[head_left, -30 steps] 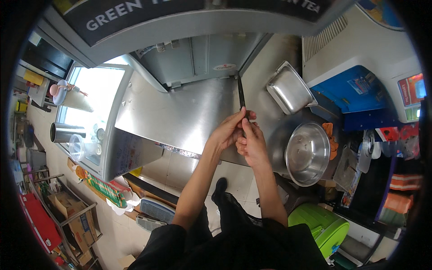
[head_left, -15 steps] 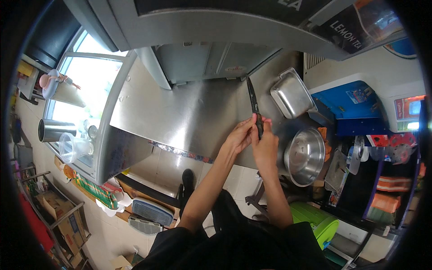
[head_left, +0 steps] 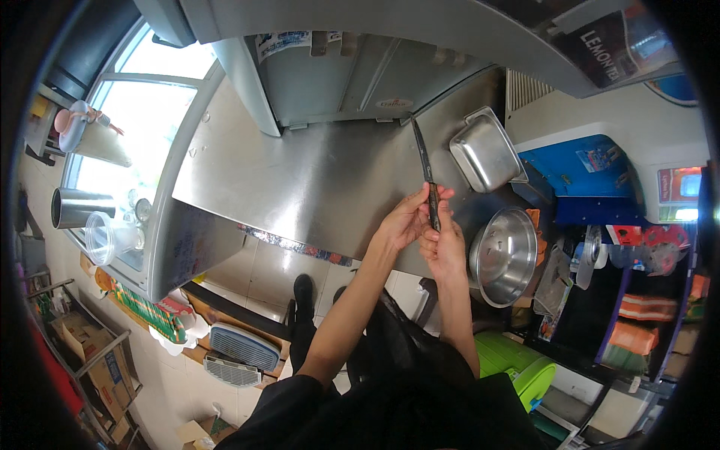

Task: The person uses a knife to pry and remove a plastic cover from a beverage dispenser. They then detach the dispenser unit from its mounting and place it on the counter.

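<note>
Both my hands are on a knife point(head_left: 423, 156) with a dark blade, held over the steel counter point(head_left: 322, 180). Its tip points away from me, toward the base of the grey cabinet at the back. My left hand point(head_left: 406, 218) pinches the handle near the blade with thumb and fingers. Lower on the handle, my right hand point(head_left: 447, 244) has its thumb along it and its other fingers curled. To the right of the blade a steel pan point(head_left: 486, 154) sits on the counter. A round steel bowl point(head_left: 507, 259) is beside my right hand, with small bits inside.
A grey cabinet point(head_left: 337, 82) stands across the back. On the left, a clear plastic cup point(head_left: 105, 238) and a steel tumbler point(head_left: 82, 208) rest on a glass-topped unit. A bright green bin point(head_left: 517, 367) is at my lower right. A blue panel point(head_left: 577, 161) is at the right.
My head view has shifted slightly. The right hand's fingers have turned and slid a little down the handle, showing more of the thumb. The knife stays in both hands.
</note>
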The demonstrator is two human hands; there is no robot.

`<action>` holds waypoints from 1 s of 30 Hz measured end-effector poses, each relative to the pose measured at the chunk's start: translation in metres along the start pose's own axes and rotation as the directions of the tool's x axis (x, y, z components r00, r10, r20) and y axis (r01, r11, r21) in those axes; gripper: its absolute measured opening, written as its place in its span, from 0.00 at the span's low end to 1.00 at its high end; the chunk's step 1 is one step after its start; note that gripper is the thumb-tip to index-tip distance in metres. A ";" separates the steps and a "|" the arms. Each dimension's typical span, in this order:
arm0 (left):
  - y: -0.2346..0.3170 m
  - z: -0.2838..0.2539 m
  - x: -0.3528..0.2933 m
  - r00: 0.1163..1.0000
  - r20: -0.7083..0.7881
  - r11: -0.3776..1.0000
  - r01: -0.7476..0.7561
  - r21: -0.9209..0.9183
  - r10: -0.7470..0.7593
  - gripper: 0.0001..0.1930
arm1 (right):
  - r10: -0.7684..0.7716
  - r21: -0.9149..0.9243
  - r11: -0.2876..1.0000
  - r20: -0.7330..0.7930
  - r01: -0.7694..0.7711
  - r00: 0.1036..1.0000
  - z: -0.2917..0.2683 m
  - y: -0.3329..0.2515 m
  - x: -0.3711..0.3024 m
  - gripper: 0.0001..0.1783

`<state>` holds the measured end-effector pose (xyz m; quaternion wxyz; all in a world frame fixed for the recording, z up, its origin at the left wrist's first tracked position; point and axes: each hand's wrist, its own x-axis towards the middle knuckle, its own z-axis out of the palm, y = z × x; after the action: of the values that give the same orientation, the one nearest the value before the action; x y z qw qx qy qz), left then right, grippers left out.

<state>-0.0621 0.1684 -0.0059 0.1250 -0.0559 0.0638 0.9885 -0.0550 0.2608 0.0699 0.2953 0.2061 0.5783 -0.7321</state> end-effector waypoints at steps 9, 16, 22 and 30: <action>-0.003 -0.005 -0.004 0.993 0.116 0.972 -0.004 -0.233 0.032 0.18 | -0.485 -0.552 0.755 -0.106 0.354 0.868 0.016 0.028 0.011 0.23; 0.012 0.013 -0.017 0.998 -0.058 1.000 -0.005 -0.018 0.004 0.20 | -0.760 -0.874 0.270 0.065 0.404 0.647 0.035 0.021 -0.003 0.18; 0.025 0.017 -0.022 0.988 -0.152 0.989 -0.017 0.149 0.040 0.18 | -0.784 -0.949 0.120 0.090 0.292 0.615 0.047 0.020 -0.010 0.17; 0.022 0.026 -0.018 0.990 -0.110 0.990 -0.070 0.122 0.084 0.19 | -0.791 -0.953 0.027 0.165 0.302 0.589 0.052 0.005 -0.017 0.17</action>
<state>-0.0533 0.1468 0.0247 0.0860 -0.1028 0.1314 0.9822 -0.0366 0.2129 0.0899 -0.0962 -0.1024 0.9596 -0.2438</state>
